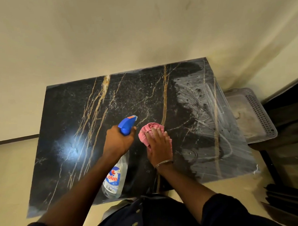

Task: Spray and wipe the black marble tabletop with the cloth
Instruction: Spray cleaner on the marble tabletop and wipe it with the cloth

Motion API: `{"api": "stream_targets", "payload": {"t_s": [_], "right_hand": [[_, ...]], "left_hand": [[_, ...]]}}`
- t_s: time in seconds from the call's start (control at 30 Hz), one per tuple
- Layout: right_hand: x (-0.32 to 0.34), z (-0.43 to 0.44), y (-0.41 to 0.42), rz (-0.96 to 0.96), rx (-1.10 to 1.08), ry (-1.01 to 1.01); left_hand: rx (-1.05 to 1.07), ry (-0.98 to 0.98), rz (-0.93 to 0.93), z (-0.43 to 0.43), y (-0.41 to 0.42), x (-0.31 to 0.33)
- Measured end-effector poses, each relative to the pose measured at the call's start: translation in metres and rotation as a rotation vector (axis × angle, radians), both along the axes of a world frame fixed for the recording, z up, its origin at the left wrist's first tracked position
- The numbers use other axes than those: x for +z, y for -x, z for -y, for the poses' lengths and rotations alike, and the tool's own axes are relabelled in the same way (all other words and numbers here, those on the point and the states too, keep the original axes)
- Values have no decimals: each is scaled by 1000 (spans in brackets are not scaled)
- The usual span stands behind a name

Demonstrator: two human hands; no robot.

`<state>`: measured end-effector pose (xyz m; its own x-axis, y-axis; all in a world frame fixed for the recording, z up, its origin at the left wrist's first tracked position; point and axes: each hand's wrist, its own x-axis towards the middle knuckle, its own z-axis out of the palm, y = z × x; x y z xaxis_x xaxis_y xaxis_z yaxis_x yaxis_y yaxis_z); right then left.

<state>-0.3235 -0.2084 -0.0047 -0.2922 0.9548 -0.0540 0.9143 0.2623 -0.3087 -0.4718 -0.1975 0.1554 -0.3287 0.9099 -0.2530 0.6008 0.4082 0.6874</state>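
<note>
The person stands over the black marble counter with gold and white veins (72, 117), whose right part shows pale streaky smears of wet cleaner while the middle carries a fine speckle of droplets. The left hand (118, 143) is closed around the neck of the clear plastic spray bottle with a blue trigger head (126, 125), nozzle aimed away toward the speckled middle; whether a finger is on the trigger cannot be told. The right hand (159, 146) lies flat with fingers spread, pressing the bunched pink cloth (149, 130) onto the marble just beside the bottle's head, near the centre of the counter. To do this step well, the spray should probably fall ahead of the cloth rather than on the hand, and lightly, since the right side already looks over-wet. The cloth would likely work best opened out flatter and drawn in long overlapping passes from the speckled middle toward the unwiped left side, under steady palm pressure. A grey perforated plastic tray (258, 112) sits past the right edge, so strokes should stop short of it.
</note>
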Motion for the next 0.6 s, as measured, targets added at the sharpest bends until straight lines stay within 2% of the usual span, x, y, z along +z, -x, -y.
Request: {"api": "stream_targets", "payload": {"t_s": [0.13, 0.4, 0.6], "right_hand": [[-2, 14, -18, 33, 119, -15], [-3, -4, -132, -32, -264, -72], [-4, 26, -114, 28, -296, -75]], "left_hand": [[-22, 17, 7, 8, -10, -4], [-98, 2, 20, 18, -27, -5], [-107, 16, 64, 34, -39, -8]]}}
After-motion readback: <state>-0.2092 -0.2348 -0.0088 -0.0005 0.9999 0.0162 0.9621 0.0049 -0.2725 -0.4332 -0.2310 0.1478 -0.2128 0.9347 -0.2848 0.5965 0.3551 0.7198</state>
